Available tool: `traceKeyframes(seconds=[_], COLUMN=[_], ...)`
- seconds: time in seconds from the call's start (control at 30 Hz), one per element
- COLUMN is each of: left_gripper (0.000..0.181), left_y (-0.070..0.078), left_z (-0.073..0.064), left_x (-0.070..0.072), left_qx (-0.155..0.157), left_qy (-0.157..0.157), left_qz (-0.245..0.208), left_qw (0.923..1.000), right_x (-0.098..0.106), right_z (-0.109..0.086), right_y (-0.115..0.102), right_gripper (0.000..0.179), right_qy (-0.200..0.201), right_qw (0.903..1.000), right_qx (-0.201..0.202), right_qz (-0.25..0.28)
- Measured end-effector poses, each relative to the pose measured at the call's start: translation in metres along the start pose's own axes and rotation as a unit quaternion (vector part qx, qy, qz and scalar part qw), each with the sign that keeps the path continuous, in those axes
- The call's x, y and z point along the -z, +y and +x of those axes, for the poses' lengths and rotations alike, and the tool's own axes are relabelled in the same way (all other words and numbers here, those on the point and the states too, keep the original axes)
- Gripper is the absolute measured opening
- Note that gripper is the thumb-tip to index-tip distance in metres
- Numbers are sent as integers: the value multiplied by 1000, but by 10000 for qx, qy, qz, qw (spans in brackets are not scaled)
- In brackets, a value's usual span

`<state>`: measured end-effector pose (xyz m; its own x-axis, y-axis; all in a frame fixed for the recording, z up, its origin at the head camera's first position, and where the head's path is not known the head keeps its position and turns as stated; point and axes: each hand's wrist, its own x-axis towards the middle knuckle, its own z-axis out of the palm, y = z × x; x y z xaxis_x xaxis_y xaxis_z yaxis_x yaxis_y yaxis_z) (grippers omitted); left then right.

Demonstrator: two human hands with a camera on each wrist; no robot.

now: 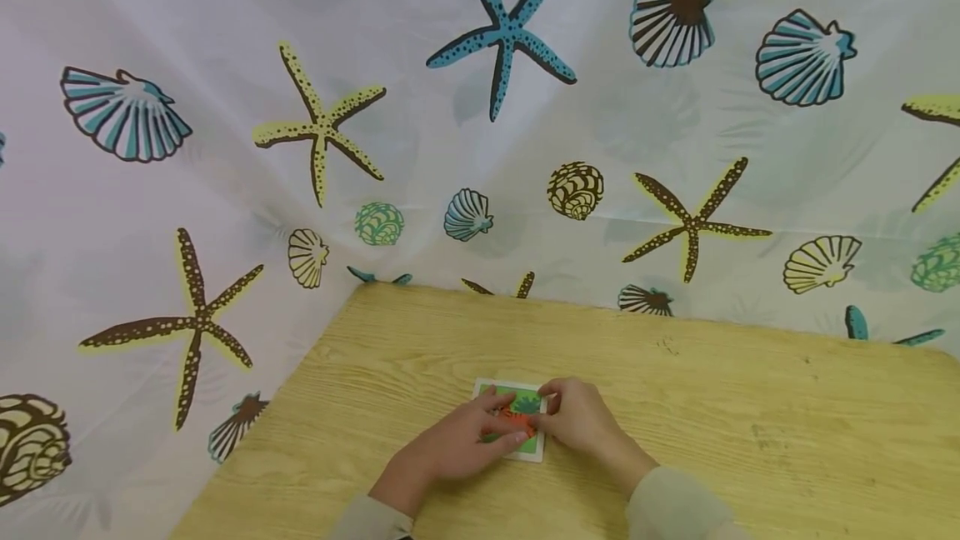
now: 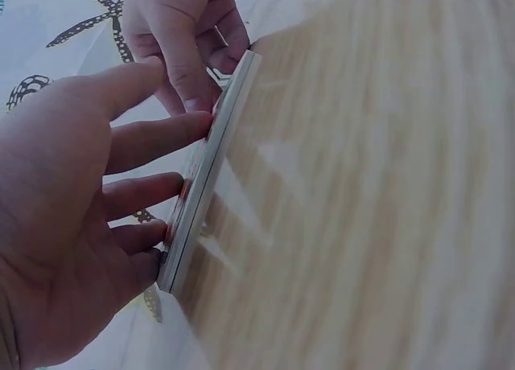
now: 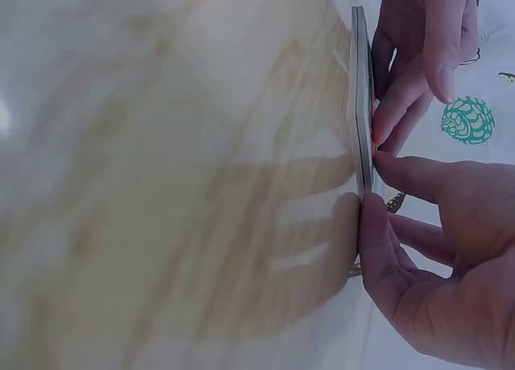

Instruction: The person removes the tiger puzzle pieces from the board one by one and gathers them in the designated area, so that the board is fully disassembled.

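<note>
Right sleeve [image 1: 678, 502] nearest; picture board [image 1: 527, 403] on tabletop [image 1: 705, 415] at 6 o'clock — likely light, stiff, best held by edges — left hand [image 1: 467, 438] resting fingers extended on it, right hand [image 1: 585, 415] pinching its 3-o'clock side.

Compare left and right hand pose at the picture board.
The left hand reaches over the picture board; the right hand sits at its right edge. The left hand's fingers are spread; the right hand's are curled. Both are bare and touch the board.
</note>
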<state>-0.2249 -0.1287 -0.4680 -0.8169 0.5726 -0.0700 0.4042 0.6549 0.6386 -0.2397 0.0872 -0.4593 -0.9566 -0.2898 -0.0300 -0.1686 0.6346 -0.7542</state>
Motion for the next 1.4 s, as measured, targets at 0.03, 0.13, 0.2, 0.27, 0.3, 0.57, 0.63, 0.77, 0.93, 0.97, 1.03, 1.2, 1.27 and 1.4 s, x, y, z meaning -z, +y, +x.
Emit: traceKeyframes(seconds=[0.03,0.13,0.2,0.27,0.3,0.57,0.63,0.77,0.93,0.97,1.03,1.2,1.27,1.4], left_gripper=[42,41,40,40,41,42,43,41,45,46,48,46,48,50], left_y=[0,-2,-2,-2,-2,-2,-2,-1,0,1,3,5,5,3], left_z=[0,-2,-2,-2,-1,-3,-3,1,4,5,8,11,11,6], left_x=[0,0,0,1,2,5,4,3,4,4,4,4,5,5], left_qx=[-25,-157,-239,-281,-288,-357,-369,-342,-222,-215,-196,-149,-111,7], left_qy=[1,-11,-14,8,35,149,131,84,199,213,223,163,155,132], left_qz=[-12,-92,-134,-152,-143,-10,23,23,105,115,139,261,347,336], left_qw=[10000,9998,9996,9995,9995,9993,9992,9994,9995,9995,9995,9994,9992,9993], right_x=[-1,-2,-3,-4,-4,-6,-5,-2,-2,-2,-2,-3,-4,-9], right_z=[1,-1,-3,-3,-2,5,6,7,8,8,7,6,7,8], right_y=[0,-1,-3,-7,-9,-22,-23,-26,-25,-25,-23,-20,-20,-20], right_gripper=[42,42,42,42,41,36,35,36,34,33,33,33,34,33], right_qy=[-41,-138,-172,-164,-145,-164,-221,-230,-204,-189,-156,-52,-53,-96], right_qw=[10000,9998,9995,9990,9985,9949,9943,9930,9936,9939,9946,9960,9969,9982], right_qx=[17,69,107,153,165,64,31,-33,-89,-137,-250,-373,-348,-312], right_qz=[-20,-162,-251,-400,-493,-993,-1041,-1155,-1103,-1075,-996,-807,-697,-503])
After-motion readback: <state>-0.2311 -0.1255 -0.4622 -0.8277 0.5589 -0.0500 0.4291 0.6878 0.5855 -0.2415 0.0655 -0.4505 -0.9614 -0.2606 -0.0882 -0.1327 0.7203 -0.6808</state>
